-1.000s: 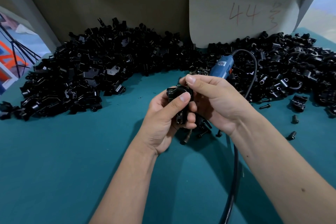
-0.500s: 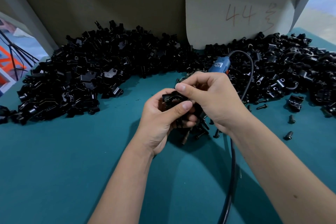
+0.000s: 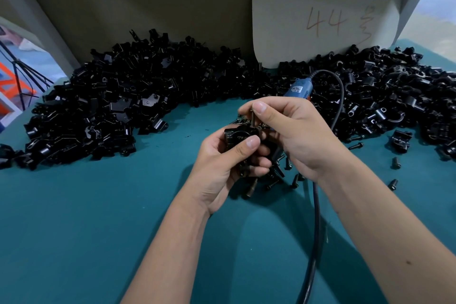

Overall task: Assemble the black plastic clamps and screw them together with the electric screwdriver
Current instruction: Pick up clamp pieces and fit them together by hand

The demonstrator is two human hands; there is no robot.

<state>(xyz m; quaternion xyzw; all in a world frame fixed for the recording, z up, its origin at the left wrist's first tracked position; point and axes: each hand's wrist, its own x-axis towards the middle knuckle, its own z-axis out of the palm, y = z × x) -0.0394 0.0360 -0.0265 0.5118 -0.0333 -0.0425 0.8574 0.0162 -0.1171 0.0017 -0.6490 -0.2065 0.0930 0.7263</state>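
**Screw stands upright over the clamp, driver lies behind**

The left hand [image 3: 223, 165] holds the clamp [image 3: 240, 137] up off the teal surface [image 3: 98, 229], fingers curled round its lower body and the thumb pressed across its front face. That grip is firmly on the clamp. The right hand [image 3: 293, 131] sits just beside and slightly above the clamp, thumb and forefinger pinching a thin screw [image 3: 252, 118] whose long axis runs nearly vertical, its lower end meeting the clamp's top. How far it has gone into the hole cannot be told; the fingers hide that spot.

The relation that matters for the next move: the screw points straight down into the clamp, so any driving must come from directly above, along that same upright line. The electric screwdriver [image 3: 297, 89] lies beyond the clamp and to its right, resting against the heap of black parts [image 3: 385, 96], its cable [image 3: 314, 217] trailing back under the right forearm. The right hand is much the nearer to it, and the left, I judge, should keep the clamp steady.

Loose screws [image 3: 276, 175] lie on the surface right under the clamp. A second, larger heap [image 3: 111, 106] sits well to the clamp's left.
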